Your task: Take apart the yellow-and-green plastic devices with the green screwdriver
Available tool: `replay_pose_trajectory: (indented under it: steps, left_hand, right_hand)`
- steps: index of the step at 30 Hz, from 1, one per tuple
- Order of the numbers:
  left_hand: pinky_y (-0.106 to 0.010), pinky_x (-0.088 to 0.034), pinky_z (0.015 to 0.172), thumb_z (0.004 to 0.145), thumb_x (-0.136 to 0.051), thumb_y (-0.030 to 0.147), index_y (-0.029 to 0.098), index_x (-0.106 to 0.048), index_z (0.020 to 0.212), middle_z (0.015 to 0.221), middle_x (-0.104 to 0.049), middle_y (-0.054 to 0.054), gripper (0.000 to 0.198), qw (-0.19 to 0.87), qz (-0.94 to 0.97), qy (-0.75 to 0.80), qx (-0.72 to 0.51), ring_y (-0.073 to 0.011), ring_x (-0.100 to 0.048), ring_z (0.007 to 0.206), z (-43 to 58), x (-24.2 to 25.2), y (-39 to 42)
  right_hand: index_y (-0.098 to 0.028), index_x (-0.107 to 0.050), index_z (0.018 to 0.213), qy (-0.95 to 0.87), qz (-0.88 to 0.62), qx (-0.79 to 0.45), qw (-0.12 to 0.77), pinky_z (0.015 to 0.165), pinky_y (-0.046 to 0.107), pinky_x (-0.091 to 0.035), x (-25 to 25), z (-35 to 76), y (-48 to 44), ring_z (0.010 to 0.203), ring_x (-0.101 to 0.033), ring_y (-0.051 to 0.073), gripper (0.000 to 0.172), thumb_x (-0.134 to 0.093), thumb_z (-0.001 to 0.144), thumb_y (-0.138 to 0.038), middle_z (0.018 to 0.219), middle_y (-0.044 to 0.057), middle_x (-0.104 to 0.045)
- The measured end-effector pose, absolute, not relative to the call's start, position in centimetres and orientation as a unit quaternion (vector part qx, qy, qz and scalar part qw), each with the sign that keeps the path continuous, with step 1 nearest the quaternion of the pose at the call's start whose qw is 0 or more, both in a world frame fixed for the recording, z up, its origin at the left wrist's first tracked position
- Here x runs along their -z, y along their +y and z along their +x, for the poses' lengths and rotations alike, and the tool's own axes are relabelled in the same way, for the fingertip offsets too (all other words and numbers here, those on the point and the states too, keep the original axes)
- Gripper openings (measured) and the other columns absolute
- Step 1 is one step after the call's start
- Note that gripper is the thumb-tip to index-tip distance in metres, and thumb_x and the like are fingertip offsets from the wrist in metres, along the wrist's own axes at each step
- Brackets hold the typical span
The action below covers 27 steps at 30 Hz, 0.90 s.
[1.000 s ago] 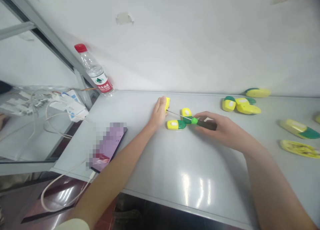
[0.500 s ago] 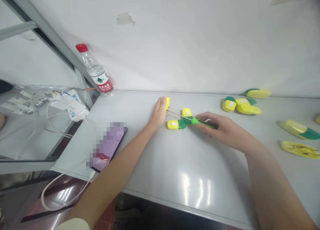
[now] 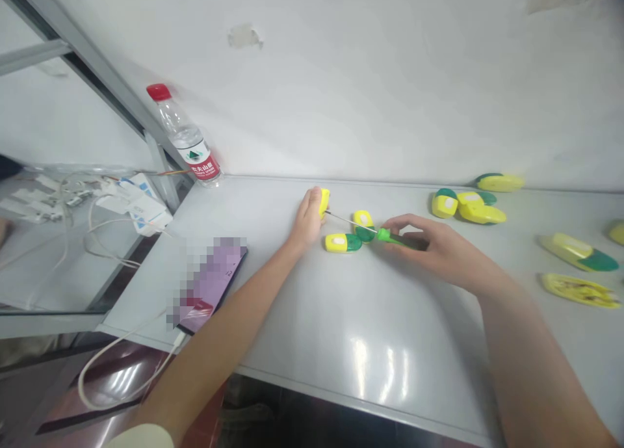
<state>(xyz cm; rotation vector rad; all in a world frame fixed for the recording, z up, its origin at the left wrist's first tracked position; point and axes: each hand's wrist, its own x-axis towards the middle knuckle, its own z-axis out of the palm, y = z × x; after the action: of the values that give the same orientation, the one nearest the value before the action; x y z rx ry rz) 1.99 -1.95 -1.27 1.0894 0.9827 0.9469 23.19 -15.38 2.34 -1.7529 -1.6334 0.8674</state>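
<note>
At centre frame, just above mid-height: left hand (image 3: 308, 219) has its fingers clamped on a small yellow casing (image 3: 324, 202), stood on edge on the grey table (image 3: 341, 331). My read is that it's propped upright so the working face points right, toward the tool, with the hand acting as a vise.

Right hand (image 3: 433, 250) is closed round a screwdriver (image 3: 386, 235) by the green handle. The thin shaft runs left and slightly up, with the tip at the casing. Can't tell if it's actually seated, the contact is too small. The low, near-flat hold looks like lining up with a side hole or screw. The forearm lies low over the table, probably for steadiness.

Two yellow-and-green casings (image 3: 343, 242) lie flat right under the shaft, between the hands and just beside each other. They look parked within reach.

Right side of frame: loose casings (image 3: 468, 206) sit near the wall, well apart from the hands. Longer yellow-green shells (image 3: 578, 251) are at the far right edge. They look sorted into groups, though I can't say by what.

Left of centre: a phone (image 3: 209, 282) lies flat near the table's front edge with a white cable (image 3: 112, 363) trailing off the table edge. Upper left: a water bottle (image 3: 188, 142) with a red cap leans in the corner against the frame, clear of the work zone.
</note>
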Motion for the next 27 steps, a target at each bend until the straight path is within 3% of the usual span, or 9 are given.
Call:
replay_pose_trajectory:
  steps: [5, 8, 11, 15, 22, 27]
  left_hand:
    - [-0.022, -0.022, 0.044, 0.095, -0.053, 0.064, 0.021, -0.056, 0.099, 0.088, -0.062, 0.000, 0.043, 0.661, 0.478, 0.379, -0.437, -0.0034, -0.034, 0.047, 1.58, 1.15, -1.59]
    - [-0.021, -0.024, 0.046, 0.086, -0.072, 0.044, 0.022, -0.054, 0.100, 0.088, -0.063, 0.003, 0.031, 0.657, 0.483, 0.377, -0.439, -0.0022, -0.035, 0.049, 1.42, 1.09, -1.61]
    - [-0.020, -0.025, 0.047, 0.079, -0.076, 0.029, 0.022, -0.054, 0.102, 0.089, -0.064, 0.003, 0.032, 0.662, 0.488, 0.370, -0.433, -0.0016, -0.036, 0.050, 1.37, 1.03, -1.79]
    - [-0.020, -0.029, 0.051, 0.079, -0.077, 0.029, 0.023, -0.054, 0.103, 0.095, -0.067, 0.002, 0.034, 0.670, 0.480, 0.372, -0.427, -0.0015, -0.038, 0.052, 1.35, 1.00, -1.91]
    - [-0.021, -0.031, 0.052, 0.080, -0.075, 0.028, 0.022, -0.053, 0.104, 0.088, -0.065, 0.004, 0.033, 0.663, 0.494, 0.366, -0.427, -0.0026, -0.038, 0.053, 1.39, 1.20, -1.78]
    - [-0.021, -0.031, 0.052, 0.079, -0.073, 0.025, 0.021, -0.055, 0.099, 0.101, -0.068, 0.001, 0.028, 0.640, 0.519, 0.360, -0.437, -0.0023, -0.038, 0.054, 1.25, 1.18, -1.93]
  right_hand:
    - [-0.029, -0.073, 0.110, -0.602, -0.669, -0.316, 0.300, 0.078, 0.036, -0.055, -2.59, 23.72, -15.39, 0.091, -0.070, 0.024, 0.044, -0.073, 0.086, -0.065, 0.117, 0.005, -0.074]
    - [-0.028, -0.074, 0.111, -0.587, -0.678, -0.310, 0.316, 0.076, 0.037, -0.056, -2.62, 23.84, -15.35, 0.092, -0.071, 0.025, 0.045, -0.074, 0.085, -0.065, 0.116, 0.006, -0.074]
    - [-0.028, -0.073, 0.113, -0.572, -0.683, -0.314, 0.327, 0.075, 0.038, -0.057, -2.52, 23.79, -15.27, 0.097, -0.071, 0.027, 0.046, -0.073, 0.084, -0.064, 0.120, 0.008, -0.073]
    - [-0.028, -0.073, 0.110, -0.576, -0.676, -0.312, 0.339, 0.084, 0.041, -0.058, -2.47, 23.59, -15.16, 0.106, -0.070, 0.030, 0.045, -0.073, 0.083, -0.064, 0.120, 0.008, -0.074]
    - [-0.027, -0.073, 0.109, -0.571, -0.682, -0.318, 0.328, 0.087, 0.043, -0.058, -2.54, 23.46, -15.11, 0.104, -0.071, 0.030, 0.045, -0.073, 0.084, -0.065, 0.120, 0.008, -0.075]
    - [-0.027, -0.073, 0.110, -0.570, -0.682, -0.325, 0.322, 0.092, 0.043, -0.057, -2.45, 23.54, -15.09, 0.104, -0.071, 0.029, 0.045, -0.073, 0.084, -0.064, 0.121, 0.007, -0.074]
